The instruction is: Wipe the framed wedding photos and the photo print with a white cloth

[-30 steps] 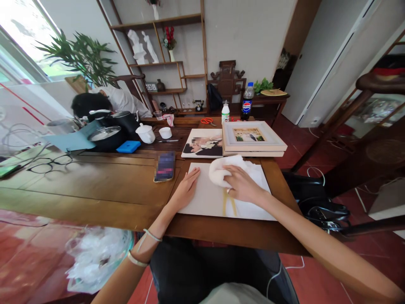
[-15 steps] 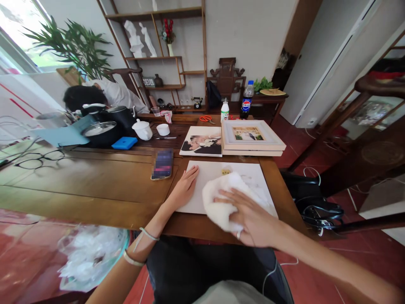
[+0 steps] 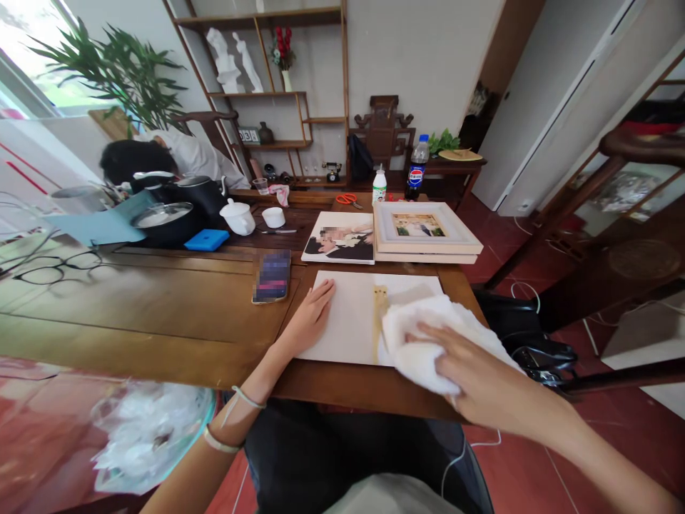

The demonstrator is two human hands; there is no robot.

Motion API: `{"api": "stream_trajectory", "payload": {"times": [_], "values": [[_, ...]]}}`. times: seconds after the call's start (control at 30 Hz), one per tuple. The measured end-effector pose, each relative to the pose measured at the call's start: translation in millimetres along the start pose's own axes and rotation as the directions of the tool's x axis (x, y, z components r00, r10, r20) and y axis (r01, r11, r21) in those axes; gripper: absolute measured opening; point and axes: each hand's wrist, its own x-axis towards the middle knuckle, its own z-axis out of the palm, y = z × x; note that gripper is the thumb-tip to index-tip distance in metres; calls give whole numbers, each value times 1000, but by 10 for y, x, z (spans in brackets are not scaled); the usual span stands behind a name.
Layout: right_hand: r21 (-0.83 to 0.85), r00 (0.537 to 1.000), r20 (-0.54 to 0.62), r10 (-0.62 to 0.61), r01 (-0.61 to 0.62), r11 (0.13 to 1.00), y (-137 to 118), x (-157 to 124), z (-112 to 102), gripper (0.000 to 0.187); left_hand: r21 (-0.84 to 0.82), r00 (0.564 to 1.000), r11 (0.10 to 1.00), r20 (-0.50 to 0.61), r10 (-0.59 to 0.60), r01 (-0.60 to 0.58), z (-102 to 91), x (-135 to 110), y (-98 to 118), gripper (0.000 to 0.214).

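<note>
A flat white board (image 3: 347,325) lies at the near edge of the wooden table, with a yellowish strip (image 3: 379,321) running down its middle. My left hand (image 3: 311,314) rests flat on the board's left edge, fingers stretched out. In my right hand (image 3: 454,360) is a bunched white cloth (image 3: 422,321), pressed over the board's right part and hiding much of it. Just behind the board lie a photo panel (image 3: 340,239) and a stack of pale picture frames (image 3: 428,228).
A phone (image 3: 272,277) lies left of the board. Farther back are orange scissors (image 3: 347,199), a small white bottle (image 3: 379,187), a cola bottle (image 3: 417,171), a white teapot (image 3: 237,218) and a blue box (image 3: 206,240). Another person (image 3: 198,160) leans over at the far left.
My right hand has moved the cloth to the right across the board, uncovering more of the yellowish strip. My left hand stays in place on the board.
</note>
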Motion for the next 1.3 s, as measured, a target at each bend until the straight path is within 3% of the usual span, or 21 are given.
{"api": "stream_trajectory", "payload": {"times": [0.1,0.2,0.33,0.47,0.57,0.67,0.8,0.9,1.0,1.17,1.3], "values": [[73,995,95,-16,9,997,-131,-230,-99,35,10,1000,1000,6,1,-1,-7,-1,5,48],[70,991,127,44,-53,996,45,-174,-105,24,12,1000,1000,17,-1,1,-17,1,9,48],[-21,993,-4,120,-120,993,516,250,0,8,9,1000,1000,14,1,-1,-21,6,7,48],[-116,975,-156,160,-179,977,857,671,114,24,3,1000,1000,6,3,-3,-3,8,-13,47],[-184,963,-230,142,-186,965,916,785,135,24,4,1000,1000,2,6,-6,13,7,-33,47],[-197,975,-178,134,-169,966,760,680,67,16,1,1000,1000,-8,17,-17,20,7,-38,47],[-95,994,7,108,-107,990,277,283,-98,7,6,1000,1000,-6,16,-16,18,7,-24,47],[15,991,114,75,-77,997,-60,-14,-189,19,5,1000,1000,2,5,-5,14,4,-17,47],[76,988,149,32,-44,996,-138,-109,-208,28,0,1000,1000,6,3,-3,8,2,-17,47],[-75,999,-6,50,-50,996,327,228,-48,17,0,1000,1000,6,-3,3,1,6,-9,47],[-288,987,-154,54,-97,953,687,543,154,22,3,1000,1000,10,-5,5,2,7,-13,47]]}}
